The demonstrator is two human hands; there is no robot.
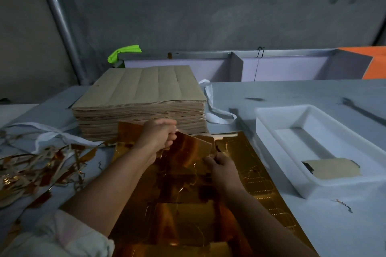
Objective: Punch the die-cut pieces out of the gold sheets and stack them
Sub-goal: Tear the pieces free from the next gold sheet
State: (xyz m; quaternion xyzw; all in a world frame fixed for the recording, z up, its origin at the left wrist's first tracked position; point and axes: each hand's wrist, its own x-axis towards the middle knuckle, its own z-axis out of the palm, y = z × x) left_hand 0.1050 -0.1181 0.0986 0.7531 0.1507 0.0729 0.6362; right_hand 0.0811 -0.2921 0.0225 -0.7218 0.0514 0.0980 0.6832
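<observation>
A gold die-cut sheet point(257, 165) lies flat on the grey table in front of me, its cut lines showing on the right side. My left hand point(156, 135) grips a lifted gold piece point(194, 146) at the sheet's far end, fingers curled over its upper edge. My right hand point(223, 167) pinches the sheet just below that piece, near the middle. One punched piece point(332, 169) lies brown side up inside the white tray point(271, 131) at the right.
A tall stack of brown-backed sheets point(142, 98) stands behind my hands. Gold waste strips point(35, 167) pile up at the left with white strapping point(52, 133). A grey wall and metal rail run behind the table.
</observation>
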